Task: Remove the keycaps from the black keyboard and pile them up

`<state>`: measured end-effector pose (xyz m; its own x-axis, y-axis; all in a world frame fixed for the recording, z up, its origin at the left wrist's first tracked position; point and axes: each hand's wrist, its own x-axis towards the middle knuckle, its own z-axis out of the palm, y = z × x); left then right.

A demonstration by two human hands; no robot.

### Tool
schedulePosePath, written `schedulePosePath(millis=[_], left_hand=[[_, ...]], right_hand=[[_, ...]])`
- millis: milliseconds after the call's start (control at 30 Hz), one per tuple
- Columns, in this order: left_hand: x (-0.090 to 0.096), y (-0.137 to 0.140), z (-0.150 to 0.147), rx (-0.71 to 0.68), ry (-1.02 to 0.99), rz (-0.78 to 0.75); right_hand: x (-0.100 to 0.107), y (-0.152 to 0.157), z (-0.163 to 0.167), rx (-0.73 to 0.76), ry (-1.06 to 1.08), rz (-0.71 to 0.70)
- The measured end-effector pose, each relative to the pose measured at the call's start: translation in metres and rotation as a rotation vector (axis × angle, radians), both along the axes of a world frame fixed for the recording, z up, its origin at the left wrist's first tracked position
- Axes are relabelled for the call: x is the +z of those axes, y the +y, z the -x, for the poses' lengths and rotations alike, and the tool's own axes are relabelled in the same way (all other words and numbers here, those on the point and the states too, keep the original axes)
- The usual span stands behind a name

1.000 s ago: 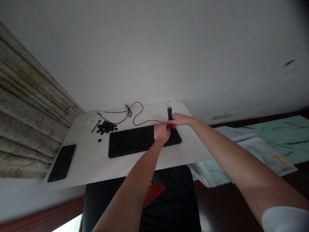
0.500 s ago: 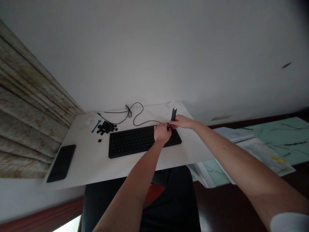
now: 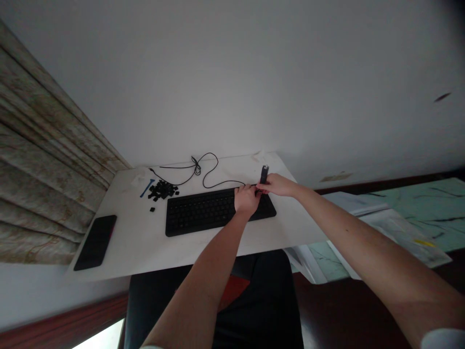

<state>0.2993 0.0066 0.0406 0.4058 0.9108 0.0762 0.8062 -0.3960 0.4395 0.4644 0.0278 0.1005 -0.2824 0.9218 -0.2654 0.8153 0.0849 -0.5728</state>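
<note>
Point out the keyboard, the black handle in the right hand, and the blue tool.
Keyboard (image 3: 201, 211): head view, on its uncovered keys.
Black handle (image 3: 264, 175): head view, on its exposed upper part.
Blue tool (image 3: 147, 188): head view, on the middle of its shaft.

Pretty dim room tbh, pale wall (image 3: 232, 87) with 1 dark mark (image 3: 442, 97) off right. Patterned curtain (image 3: 39, 155) on the left, white table (image 3: 134, 242), dark reddish floor (image 3: 327, 310).
</note>
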Motion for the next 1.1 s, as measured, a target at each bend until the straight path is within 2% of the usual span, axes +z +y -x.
schedulePosePath(millis=[267, 500, 567, 667, 767, 867, 967, 1100], left_hand=[[0.000, 0.001, 0.000, -0.006, -0.011, 0.003], [-0.003, 0.001, 0.000, -0.009, -0.034, -0.024], [-0.005, 0.002, -0.001, -0.007, -0.047, -0.020], [-0.006, 0.003, -0.001, -0.025, -0.076, -0.008], [-0.006, 0.003, 0.000, -0.038, -0.090, 0.000], [-0.005, 0.002, 0.001, -0.029, -0.075, 0.008], [-0.003, 0.001, 0.001, -0.027, -0.056, -0.004], [-0.004, 0.001, 0.000, -0.017, -0.050, -0.005]], right_hand=[[0.005, -0.005, 0.005, 0.016, -0.048, -0.067], [-0.002, -0.009, 0.008, 0.026, -0.055, -0.144], [0.007, -0.007, 0.008, -0.016, -0.020, -0.164], [0.037, 0.006, 0.004, -0.095, 0.133, -0.186], [0.070, 0.022, -0.002, -0.144, 0.244, -0.094], [0.080, 0.023, -0.007, -0.261, 0.407, -0.038], [0.058, 0.007, -0.011, -0.466, 0.591, -0.102], [-0.004, -0.029, -0.011, -0.844, 0.889, -0.289]])
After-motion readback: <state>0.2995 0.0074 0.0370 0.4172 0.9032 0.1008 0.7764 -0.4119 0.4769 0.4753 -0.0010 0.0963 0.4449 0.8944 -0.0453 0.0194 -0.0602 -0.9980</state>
